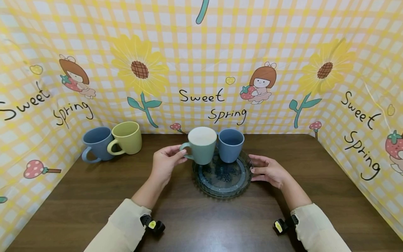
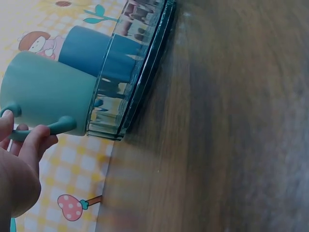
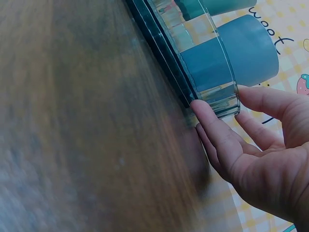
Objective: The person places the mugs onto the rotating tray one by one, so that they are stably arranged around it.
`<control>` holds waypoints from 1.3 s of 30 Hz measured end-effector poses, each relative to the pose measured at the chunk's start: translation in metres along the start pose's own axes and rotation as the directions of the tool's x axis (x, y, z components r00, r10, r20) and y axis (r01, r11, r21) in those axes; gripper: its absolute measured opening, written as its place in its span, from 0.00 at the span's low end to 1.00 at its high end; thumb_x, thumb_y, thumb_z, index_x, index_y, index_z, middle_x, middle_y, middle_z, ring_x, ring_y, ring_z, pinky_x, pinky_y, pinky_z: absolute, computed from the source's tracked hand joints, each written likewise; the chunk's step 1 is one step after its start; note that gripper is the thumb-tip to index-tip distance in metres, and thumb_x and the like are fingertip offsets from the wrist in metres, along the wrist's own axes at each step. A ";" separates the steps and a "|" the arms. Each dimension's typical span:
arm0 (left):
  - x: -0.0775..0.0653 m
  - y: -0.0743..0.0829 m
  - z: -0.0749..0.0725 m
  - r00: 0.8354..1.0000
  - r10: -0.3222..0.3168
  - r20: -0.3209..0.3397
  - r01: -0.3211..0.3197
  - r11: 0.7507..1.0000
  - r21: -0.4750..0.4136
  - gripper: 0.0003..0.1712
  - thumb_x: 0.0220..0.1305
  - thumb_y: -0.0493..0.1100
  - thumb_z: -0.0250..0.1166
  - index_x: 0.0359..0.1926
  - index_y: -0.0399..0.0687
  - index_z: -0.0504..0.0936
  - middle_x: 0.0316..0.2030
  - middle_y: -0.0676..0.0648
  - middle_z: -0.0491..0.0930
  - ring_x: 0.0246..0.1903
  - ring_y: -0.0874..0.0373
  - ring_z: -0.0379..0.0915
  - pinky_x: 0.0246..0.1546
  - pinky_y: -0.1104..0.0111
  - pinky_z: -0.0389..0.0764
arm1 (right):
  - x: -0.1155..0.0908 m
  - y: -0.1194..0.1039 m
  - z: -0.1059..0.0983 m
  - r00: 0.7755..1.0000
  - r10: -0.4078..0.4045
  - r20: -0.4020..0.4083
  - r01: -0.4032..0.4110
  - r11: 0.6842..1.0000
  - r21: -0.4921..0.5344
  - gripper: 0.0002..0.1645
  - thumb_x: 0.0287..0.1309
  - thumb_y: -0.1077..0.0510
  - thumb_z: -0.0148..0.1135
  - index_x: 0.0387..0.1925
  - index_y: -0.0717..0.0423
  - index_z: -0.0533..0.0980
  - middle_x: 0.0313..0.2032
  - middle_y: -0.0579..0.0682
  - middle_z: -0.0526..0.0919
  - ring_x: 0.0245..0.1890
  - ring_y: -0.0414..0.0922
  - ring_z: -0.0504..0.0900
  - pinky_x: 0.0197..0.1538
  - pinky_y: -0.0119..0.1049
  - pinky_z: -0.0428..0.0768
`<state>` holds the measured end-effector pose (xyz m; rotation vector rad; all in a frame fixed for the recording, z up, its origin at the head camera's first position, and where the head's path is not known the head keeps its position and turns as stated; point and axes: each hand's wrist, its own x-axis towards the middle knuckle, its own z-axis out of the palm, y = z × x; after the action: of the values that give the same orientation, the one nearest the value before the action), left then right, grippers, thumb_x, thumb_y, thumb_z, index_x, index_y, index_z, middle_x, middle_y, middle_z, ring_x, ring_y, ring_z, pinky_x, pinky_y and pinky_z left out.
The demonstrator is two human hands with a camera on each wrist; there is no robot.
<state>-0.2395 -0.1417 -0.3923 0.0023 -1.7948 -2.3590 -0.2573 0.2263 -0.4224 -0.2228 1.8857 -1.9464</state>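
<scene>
My left hand (image 1: 168,161) pinches the handle of a pale green mug (image 1: 203,147), which is upright with a white inside. Its base overlaps the left back rim of a round glass tray (image 1: 225,190) in the head view. Within the tray's clear wall stands a blue mug (image 1: 231,145), plainly seen through the glass in the right wrist view. At the tray's right side is my right hand (image 1: 269,171). Its thumb (image 3: 263,99) lies by the upper rim, and its extended fingers (image 3: 212,123) reach the outside near the base.
Another blue mug (image 1: 98,142) and a yellow-green mug (image 1: 127,137) stand side by side at the back left of the brown wooden table (image 1: 94,203). A checked yellow cloth (image 1: 201,52) encloses the back and both sides.
</scene>
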 end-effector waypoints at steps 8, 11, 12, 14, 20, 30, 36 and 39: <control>-0.005 -0.004 0.006 0.999 -0.024 -0.029 0.024 1.000 0.014 0.18 0.58 0.28 0.69 0.48 0.20 0.78 0.29 0.46 0.83 0.32 0.56 0.83 0.37 0.62 0.87 | 0.001 0.002 0.000 1.000 -0.003 -0.002 0.003 1.000 0.002 0.42 0.60 0.74 0.57 0.73 0.68 0.52 0.70 0.70 0.53 0.50 0.51 0.74 0.48 0.50 0.84; -0.007 -0.007 0.008 0.999 -0.027 -0.042 0.028 1.000 0.015 0.18 0.56 0.27 0.70 0.46 0.20 0.79 0.31 0.43 0.83 0.31 0.57 0.82 0.36 0.62 0.87 | 0.001 0.002 0.001 1.000 -0.005 0.000 0.005 1.000 0.001 0.42 0.60 0.74 0.57 0.73 0.68 0.52 0.70 0.70 0.53 0.49 0.50 0.74 0.48 0.50 0.84; -0.007 -0.009 0.009 0.998 -0.028 -0.047 0.029 0.999 0.013 0.18 0.55 0.27 0.71 0.46 0.20 0.79 0.31 0.43 0.83 0.31 0.57 0.83 0.36 0.62 0.87 | 0.001 0.001 0.001 1.000 -0.005 0.000 0.005 1.000 0.001 0.42 0.60 0.74 0.57 0.73 0.68 0.52 0.70 0.70 0.53 0.49 0.50 0.75 0.48 0.50 0.84; -0.008 -0.011 0.010 0.998 -0.026 -0.055 0.027 1.000 0.013 0.17 0.54 0.27 0.71 0.45 0.21 0.80 0.31 0.42 0.83 0.31 0.57 0.83 0.36 0.61 0.87 | 0.001 0.001 0.001 1.000 -0.005 0.002 0.005 1.000 0.002 0.42 0.60 0.74 0.57 0.73 0.68 0.52 0.70 0.70 0.53 0.49 0.50 0.75 0.48 0.50 0.84; -0.012 -0.018 0.012 0.996 -0.022 -0.085 0.024 0.999 0.022 0.14 0.53 0.25 0.71 0.43 0.22 0.82 0.29 0.45 0.84 0.29 0.57 0.83 0.35 0.61 0.87 | 0.000 0.001 0.002 1.000 -0.002 0.003 0.002 1.000 0.009 0.42 0.59 0.74 0.58 0.72 0.68 0.52 0.70 0.71 0.52 0.47 0.49 0.76 0.48 0.50 0.84; -0.011 -0.025 0.011 0.993 -0.065 -0.094 0.072 0.994 0.079 0.14 0.51 0.27 0.74 0.40 0.25 0.84 0.30 0.43 0.85 0.29 0.56 0.84 0.35 0.62 0.87 | 0.000 -0.001 0.003 1.000 -0.002 0.005 0.002 1.000 0.008 0.43 0.60 0.74 0.58 0.73 0.68 0.51 0.71 0.70 0.52 0.48 0.49 0.76 0.49 0.51 0.84; -0.006 -0.025 0.010 0.994 -0.060 -0.088 0.076 0.980 0.182 0.12 0.50 0.29 0.75 0.37 0.28 0.85 0.30 0.44 0.85 0.29 0.58 0.84 0.35 0.67 0.87 | -0.002 0.000 0.003 1.000 -0.008 0.006 0.008 1.000 0.007 0.43 0.60 0.73 0.58 0.73 0.68 0.51 0.71 0.71 0.51 0.48 0.50 0.76 0.49 0.51 0.84; -0.003 -0.026 0.010 0.996 -0.062 -0.064 0.072 0.984 0.164 0.13 0.50 0.28 0.74 0.38 0.27 0.84 0.31 0.44 0.85 0.29 0.57 0.84 0.36 0.65 0.87 | -0.004 0.000 0.003 1.000 -0.013 0.001 0.013 1.000 0.002 0.43 0.60 0.74 0.58 0.73 0.69 0.50 0.70 0.72 0.52 0.48 0.50 0.76 0.49 0.50 0.84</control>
<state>-0.2409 -0.1249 -0.4152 0.1541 -1.9861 -2.2205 -0.2525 0.2248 -0.4216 -0.2367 1.8862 -1.9561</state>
